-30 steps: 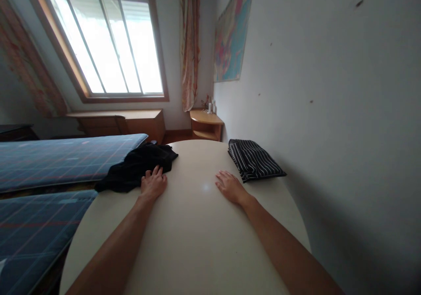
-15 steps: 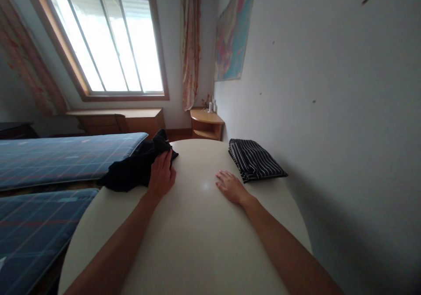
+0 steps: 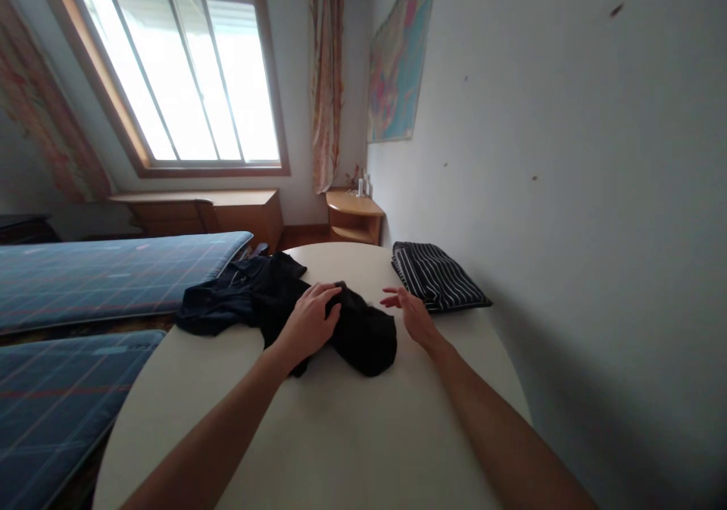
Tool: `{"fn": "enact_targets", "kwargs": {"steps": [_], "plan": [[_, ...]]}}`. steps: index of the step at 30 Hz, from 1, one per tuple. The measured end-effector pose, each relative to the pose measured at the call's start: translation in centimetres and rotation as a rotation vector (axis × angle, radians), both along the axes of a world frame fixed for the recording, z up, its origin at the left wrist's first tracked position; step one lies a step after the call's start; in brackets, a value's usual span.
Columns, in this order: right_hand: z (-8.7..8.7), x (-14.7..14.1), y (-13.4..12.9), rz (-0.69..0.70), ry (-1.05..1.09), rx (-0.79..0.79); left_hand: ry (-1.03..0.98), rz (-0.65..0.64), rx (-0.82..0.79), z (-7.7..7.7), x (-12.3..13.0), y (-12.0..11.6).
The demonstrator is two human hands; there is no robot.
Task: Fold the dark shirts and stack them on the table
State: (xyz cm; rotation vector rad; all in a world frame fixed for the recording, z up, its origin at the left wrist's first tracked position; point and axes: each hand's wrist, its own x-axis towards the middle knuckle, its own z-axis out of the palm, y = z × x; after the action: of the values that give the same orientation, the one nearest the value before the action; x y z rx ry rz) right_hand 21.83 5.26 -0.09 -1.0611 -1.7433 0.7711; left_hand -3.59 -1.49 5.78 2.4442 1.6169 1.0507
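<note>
Dark crumpled cloth (image 3: 363, 336) lies across the left and middle of the round white table (image 3: 341, 434), its left end a navy tone. My left hand (image 3: 315, 317) is on top of the cloth, fingers curved over it and pressed together, gripping a fold. Just right of the cloth, my right hand (image 3: 413, 314) hovers with its fingers apart and nothing in them. Behind the right hand sits a folded black cloth with white stripes (image 3: 443, 275).
Two blue plaid mattresses (image 3: 113, 279) stand beside the table on the left. A white wall (image 3: 596, 229) borders the right side. Beyond the table are a wooden desk (image 3: 244, 199) and a small corner shelf (image 3: 355, 204) with small items on it.
My left hand has moved right and nearer, and the dark cloth now spreads to the middle of the table. My right hand has shifted slightly right and turned, its fingers lifted.
</note>
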Motion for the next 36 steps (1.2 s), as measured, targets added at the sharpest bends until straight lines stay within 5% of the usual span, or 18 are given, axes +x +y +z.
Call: {"fn": "enact_targets", "kwargs": {"steps": [5, 12, 17, 22, 25, 31, 36], "plan": [[0.5, -0.1, -1.0, 0.208, -0.172, -0.039, 0.085, 0.073, -0.363, -2.9, -1.7, 1.6], [1.2, -0.4, -1.8, 0.304, -0.43, 0.023, 0.305, 0.001, -0.495, -1.8, -1.6, 0.3], [1.7, -0.1, -1.9, 0.373, -0.409, -0.091, 0.372, -0.419, -0.697, 0.6, -0.9, -1.3], [2.2, 0.2, -2.1, 0.279, -0.411, -0.006, 0.214, -0.795, -0.836, 3.7, 0.0, -3.0], [2.2, 0.3, -2.1, 0.279, -0.358, -0.013, 0.107, -0.622, -0.669, 3.5, -0.5, -2.2], [1.9, 0.4, -1.8, 0.228, -0.33, -0.023, 0.291, -0.029, -0.385, -1.0, -3.8, 1.8], [2.0, 0.6, -1.8, 0.265, -0.389, 0.007, 0.495, 0.249, -0.508, -2.5, -4.9, 2.1]]}}
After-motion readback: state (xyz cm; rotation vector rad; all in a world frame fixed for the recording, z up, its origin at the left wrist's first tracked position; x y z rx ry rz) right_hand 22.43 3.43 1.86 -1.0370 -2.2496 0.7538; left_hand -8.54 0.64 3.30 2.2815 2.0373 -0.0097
